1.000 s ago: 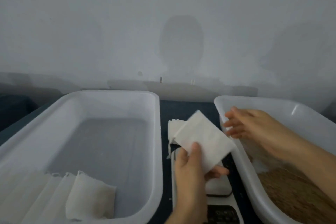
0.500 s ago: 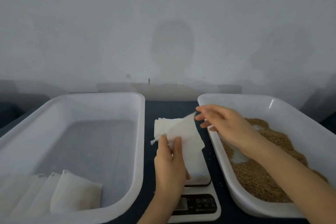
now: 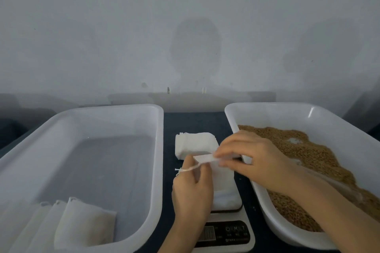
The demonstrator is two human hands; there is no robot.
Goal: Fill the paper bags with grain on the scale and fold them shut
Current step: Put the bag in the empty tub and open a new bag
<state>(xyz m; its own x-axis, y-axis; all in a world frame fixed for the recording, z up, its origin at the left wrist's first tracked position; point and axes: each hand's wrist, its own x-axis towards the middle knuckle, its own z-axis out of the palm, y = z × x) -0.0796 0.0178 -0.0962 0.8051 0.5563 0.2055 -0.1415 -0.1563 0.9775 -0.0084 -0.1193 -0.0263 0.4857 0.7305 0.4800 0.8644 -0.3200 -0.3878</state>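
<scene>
A white paper bag with a drawstring stands over the platform of a white digital scale in the middle. My left hand grips the bag's left side and string. My right hand pinches the top edge of the bag's mouth. Behind them lies a stack of flat empty bags. Brown grain fills the white tray on the right.
A large white tray on the left holds several filled, folded bags at its near end. The trays and scale sit on a dark blue tabletop. A grey wall rises behind.
The bag has come down from a raised tilt to stand on the scale. My right hand moved left from the grain tray's rim onto the bag's mouth. The view tilted down.
</scene>
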